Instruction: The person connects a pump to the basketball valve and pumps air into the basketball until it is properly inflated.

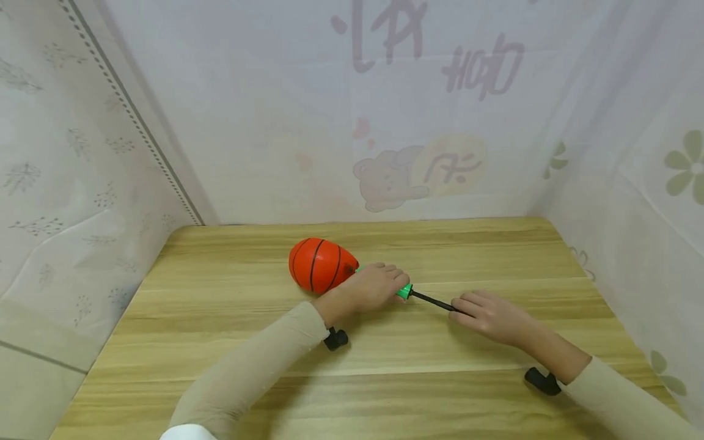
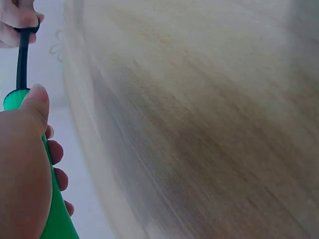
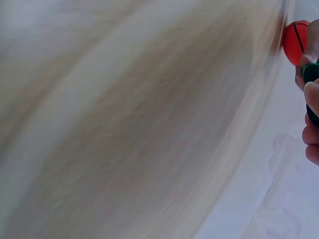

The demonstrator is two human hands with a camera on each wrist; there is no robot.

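A red ball (image 1: 319, 266) with black basketball lines lies toward the back of the table, drawn out into an egg shape. Its narrow end meets a green hand pump (image 1: 405, 291). My left hand (image 1: 371, 288) grips the pump's green barrel, its thumb lying along the barrel in the left wrist view. A black rod (image 2: 22, 62) stands out of the barrel's far end. At that rod's end, my right hand (image 1: 489, 318) holds the black handle (image 2: 30, 26). In the right wrist view, the ball (image 3: 294, 45) shows beyond both hands; the joint with the pump is mostly hidden.
The wood-grain table (image 1: 385, 397) has a back edge against a pale printed cloth wall (image 1: 275, 122). More patterned cloth hangs at left and right. Black wrist cameras (image 1: 335, 338) jut from below both sleeves near the tabletop.
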